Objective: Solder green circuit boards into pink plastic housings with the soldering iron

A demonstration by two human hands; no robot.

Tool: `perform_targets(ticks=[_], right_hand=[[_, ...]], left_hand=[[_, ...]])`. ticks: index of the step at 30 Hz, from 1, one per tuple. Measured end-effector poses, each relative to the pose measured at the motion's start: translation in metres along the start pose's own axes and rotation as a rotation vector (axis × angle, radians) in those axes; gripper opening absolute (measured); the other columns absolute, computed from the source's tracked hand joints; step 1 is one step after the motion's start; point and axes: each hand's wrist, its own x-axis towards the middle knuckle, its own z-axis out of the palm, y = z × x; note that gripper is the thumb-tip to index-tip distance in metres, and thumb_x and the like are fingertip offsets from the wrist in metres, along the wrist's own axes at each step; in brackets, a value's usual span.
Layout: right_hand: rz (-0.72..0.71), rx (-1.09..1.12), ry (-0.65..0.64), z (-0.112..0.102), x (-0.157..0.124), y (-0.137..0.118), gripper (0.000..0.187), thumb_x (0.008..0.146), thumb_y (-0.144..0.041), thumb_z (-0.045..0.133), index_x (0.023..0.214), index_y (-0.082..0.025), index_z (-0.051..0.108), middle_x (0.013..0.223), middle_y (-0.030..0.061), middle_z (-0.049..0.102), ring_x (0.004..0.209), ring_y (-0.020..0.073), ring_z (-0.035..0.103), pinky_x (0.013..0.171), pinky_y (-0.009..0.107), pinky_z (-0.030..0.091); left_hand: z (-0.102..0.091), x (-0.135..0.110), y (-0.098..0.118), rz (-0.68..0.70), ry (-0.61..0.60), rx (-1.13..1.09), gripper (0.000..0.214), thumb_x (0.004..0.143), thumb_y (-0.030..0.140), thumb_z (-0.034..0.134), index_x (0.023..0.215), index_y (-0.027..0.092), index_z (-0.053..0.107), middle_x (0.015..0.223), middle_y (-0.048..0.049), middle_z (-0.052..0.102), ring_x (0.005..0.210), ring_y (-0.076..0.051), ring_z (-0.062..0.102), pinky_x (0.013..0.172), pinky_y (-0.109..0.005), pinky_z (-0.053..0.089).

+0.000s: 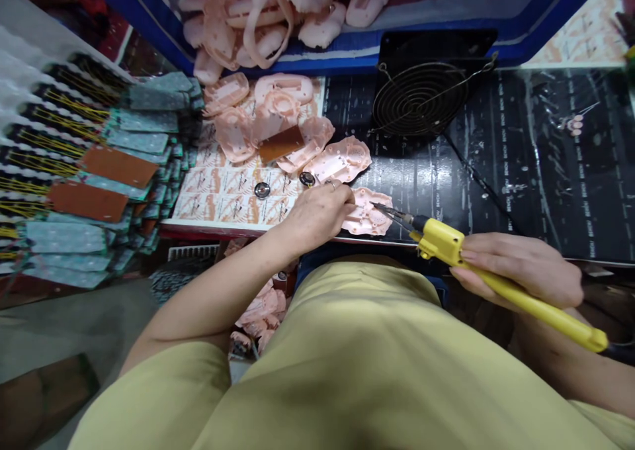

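Observation:
My right hand [520,268] is wrapped round the handle of a yellow soldering iron [441,241], whose dark tip reaches over a pink plastic shell [372,217] at the table's front edge. My left hand [322,215] is closed on the left side of this shell; its fingertips are partly hidden. Just beyond lies another pink shell half [344,159], with its inner side up. A small round black speaker [307,179] rests beside it, and a second round speaker [262,190] lies farther left on the printed sheet.
A black fan with a wire guard [419,99] stands at the back, its cable trailing right. Behind is a blue bin [342,56] of pink shells. Stacked circuit boards [136,142] with yellow wires fill the left. Small parts [575,126] lie on the black mat's right side.

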Motion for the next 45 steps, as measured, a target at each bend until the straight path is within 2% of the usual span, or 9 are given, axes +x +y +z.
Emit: perform_targets(ticks=[4, 12, 15, 18, 23, 26, 29, 37, 45], right_hand=[[-0.142, 0.017, -0.006, 0.008, 0.004, 0.002, 0.029, 0.074, -0.011, 0.081, 0.096, -0.024, 0.068, 0.075, -0.0008, 0.073, 0.065, 0.0164, 0.072, 0.061, 0.024, 0.065], [-0.221, 0.009, -0.038, 0.013, 0.014, 0.004, 0.027, 0.075, -0.01, 0.08, 0.095, -0.022, 0.066, 0.075, -0.0003, 0.073, 0.065, 0.0149, 0.071, 0.064, 0.022, 0.064], [-0.197, 0.008, -0.009, 0.006, 0.013, 0.004, 0.02, 0.079, -0.013, 0.078, 0.093, -0.022, 0.066, 0.075, 0.0002, 0.072, 0.065, 0.0141, 0.071, 0.063, 0.02, 0.063], [-0.078, 0.006, 0.05, 0.001, 0.006, 0.006, 0.015, 0.085, -0.018, 0.072, 0.098, -0.024, 0.068, 0.078, 0.0011, 0.072, 0.069, 0.0151, 0.071, 0.061, 0.023, 0.063], [-0.092, 0.031, 0.023, 0.003, -0.003, 0.007, 0.046, 0.075, -0.01, 0.08, 0.116, -0.025, 0.068, 0.079, 0.0002, 0.073, 0.067, 0.0183, 0.072, 0.058, 0.027, 0.064], [-0.03, -0.095, 0.088, 0.006, -0.006, 0.006, 0.063, 0.075, -0.016, 0.081, 0.133, -0.028, 0.06, 0.088, 0.002, 0.076, 0.07, 0.0204, 0.073, 0.061, 0.03, 0.065], [-0.059, -0.156, 0.106, 0.008, -0.007, 0.004, 0.071, 0.076, -0.02, 0.083, 0.141, -0.023, 0.054, 0.094, 0.0043, 0.076, 0.071, 0.0203, 0.073, 0.063, 0.029, 0.066], [-0.16, 0.037, 0.041, 0.016, -0.003, 0.007, 0.037, 0.07, -0.01, 0.084, 0.103, -0.02, 0.068, 0.079, 0.0011, 0.074, 0.068, 0.0179, 0.072, 0.064, 0.026, 0.065], [-0.146, 0.056, 0.02, 0.006, 0.004, 0.004, 0.023, 0.077, -0.01, 0.078, 0.093, -0.02, 0.067, 0.075, 0.001, 0.072, 0.068, 0.0154, 0.071, 0.062, 0.023, 0.064]], left_hand=[[-0.001, 0.0, 0.001, 0.015, 0.012, -0.008, 0.016, 0.095, 0.018, 0.052, 0.092, 0.013, 0.067, 0.087, -0.0088, 0.067, 0.082, -0.02, 0.064, 0.077, -0.031, 0.051], [-0.001, 0.0, 0.0, 0.018, 0.013, -0.006, 0.015, 0.095, 0.018, 0.053, 0.09, 0.012, 0.066, 0.085, -0.0087, 0.066, 0.082, -0.021, 0.065, 0.079, -0.032, 0.051], [-0.001, 0.0, 0.0, 0.028, 0.021, 0.01, 0.016, 0.095, 0.018, 0.052, 0.089, 0.013, 0.065, 0.084, -0.0082, 0.066, 0.08, -0.02, 0.064, 0.077, -0.031, 0.051], [-0.001, 0.0, 0.0, 0.036, 0.034, 0.029, 0.016, 0.095, 0.019, 0.052, 0.088, 0.013, 0.065, 0.085, -0.0077, 0.066, 0.08, -0.019, 0.064, 0.076, -0.03, 0.051], [0.0, 0.0, -0.001, 0.037, 0.041, 0.018, 0.016, 0.095, 0.019, 0.052, 0.089, 0.013, 0.065, 0.084, -0.0072, 0.067, 0.08, -0.019, 0.064, 0.076, -0.029, 0.051], [0.0, -0.001, -0.002, 0.035, 0.042, -0.001, 0.015, 0.095, 0.019, 0.052, 0.09, 0.013, 0.065, 0.085, -0.007, 0.067, 0.08, -0.018, 0.064, 0.077, -0.03, 0.051], [-0.001, -0.001, -0.001, 0.041, 0.038, -0.017, 0.016, 0.095, 0.019, 0.051, 0.089, 0.014, 0.065, 0.085, -0.0069, 0.066, 0.081, -0.018, 0.064, 0.078, -0.03, 0.051], [-0.002, -0.001, 0.0, 0.032, 0.027, -0.053, 0.017, 0.096, 0.02, 0.05, 0.089, 0.013, 0.064, 0.086, -0.0081, 0.066, 0.082, -0.02, 0.064, 0.078, -0.031, 0.051], [0.0, -0.001, -0.002, 0.04, 0.042, -0.041, 0.016, 0.095, 0.021, 0.051, 0.09, 0.014, 0.065, 0.086, -0.0065, 0.066, 0.081, -0.018, 0.063, 0.078, -0.03, 0.051]])
